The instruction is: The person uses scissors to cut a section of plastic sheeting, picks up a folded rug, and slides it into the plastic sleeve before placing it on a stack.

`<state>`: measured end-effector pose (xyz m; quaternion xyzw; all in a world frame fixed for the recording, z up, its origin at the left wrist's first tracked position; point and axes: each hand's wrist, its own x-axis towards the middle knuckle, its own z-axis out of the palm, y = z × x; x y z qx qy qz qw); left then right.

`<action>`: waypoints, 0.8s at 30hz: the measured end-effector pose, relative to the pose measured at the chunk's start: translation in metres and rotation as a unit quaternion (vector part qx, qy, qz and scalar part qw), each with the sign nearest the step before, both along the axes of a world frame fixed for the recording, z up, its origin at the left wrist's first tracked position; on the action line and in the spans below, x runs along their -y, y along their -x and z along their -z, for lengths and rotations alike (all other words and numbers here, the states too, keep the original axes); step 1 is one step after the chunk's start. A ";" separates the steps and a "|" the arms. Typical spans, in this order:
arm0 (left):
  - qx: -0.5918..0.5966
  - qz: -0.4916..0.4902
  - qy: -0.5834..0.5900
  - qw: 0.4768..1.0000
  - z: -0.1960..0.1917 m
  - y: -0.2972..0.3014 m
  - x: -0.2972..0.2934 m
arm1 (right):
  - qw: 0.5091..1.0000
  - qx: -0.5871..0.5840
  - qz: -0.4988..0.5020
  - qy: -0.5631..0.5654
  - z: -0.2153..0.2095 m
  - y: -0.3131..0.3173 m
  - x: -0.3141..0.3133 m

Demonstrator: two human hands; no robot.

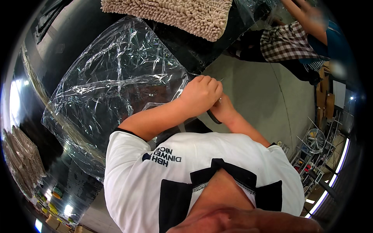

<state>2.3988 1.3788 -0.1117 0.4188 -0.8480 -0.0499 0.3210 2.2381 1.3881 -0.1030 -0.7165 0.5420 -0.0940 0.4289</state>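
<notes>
A large clear plastic bag (116,73) lies crinkled across the dark table, its right edge reaching my hands. My left hand (200,93) is closed in a fist at that edge, gripping the plastic. Pressed against it from the right, my right hand (223,108) is closed too. A dark curved loop (213,117), like a handle, sticks out below the right hand's fingers; the rest is hidden. Beyond the bag sits a beige chenille mat (175,17) with a shaggy nubbed surface.
The dark table (186,50) ends just ahead of my hands, with grey floor (256,89) to the right. A person in a checked apron (285,42) works at the far right. Wrapped mats (23,159) lie at the left; a fan (314,139) stands by metal racks at the right.
</notes>
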 end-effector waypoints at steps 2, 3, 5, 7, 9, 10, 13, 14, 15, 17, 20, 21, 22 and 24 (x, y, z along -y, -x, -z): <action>-0.027 0.010 0.005 1.000 -0.003 -0.002 0.001 | 1.000 0.014 -0.016 0.023 -0.009 -0.003 0.005; -0.040 0.014 0.007 0.999 -0.004 -0.003 0.001 | 0.999 0.021 -0.023 0.035 -0.012 -0.005 0.007; -0.032 0.017 0.009 0.999 -0.007 -0.002 -0.002 | 0.996 -0.027 -0.056 0.059 -0.013 -0.006 0.011; -0.040 0.019 0.018 0.999 -0.008 -0.002 -0.002 | 0.994 -0.053 -0.070 0.067 -0.014 -0.007 0.013; -0.062 0.022 0.033 0.997 -0.009 -0.004 0.000 | 0.994 -0.055 -0.068 0.059 -0.015 -0.008 0.014; -0.063 0.024 0.028 0.997 -0.009 -0.005 0.000 | 0.994 -0.059 -0.070 0.061 -0.015 -0.009 0.014; -0.069 0.028 0.019 0.997 -0.011 -0.007 -0.001 | 0.993 -0.044 -0.075 0.074 -0.013 -0.010 0.013; -0.072 0.028 0.020 0.997 -0.012 -0.007 0.000 | 0.993 -0.022 -0.076 0.083 -0.013 -0.010 0.013; -0.075 0.029 0.022 0.997 -0.013 -0.008 0.000 | 0.993 0.000 -0.078 0.091 -0.012 -0.010 0.013; -0.071 0.026 0.019 0.997 -0.014 -0.010 -0.001 | 0.991 -0.003 -0.098 0.093 -0.011 -0.007 0.015; -0.066 0.025 0.018 0.997 -0.016 -0.011 -0.002 | 0.988 -0.036 -0.112 0.102 -0.009 -0.007 0.019; -0.065 0.025 0.018 0.997 -0.016 -0.011 -0.002 | 0.987 -0.052 -0.113 0.106 -0.008 -0.007 0.020; -0.071 0.028 0.021 0.997 -0.017 -0.011 -0.003 | 0.984 -0.042 -0.123 0.118 -0.010 -0.008 0.021; -0.083 0.033 0.026 0.996 -0.019 -0.011 -0.004 | 0.979 -0.023 -0.143 0.142 -0.015 -0.009 0.023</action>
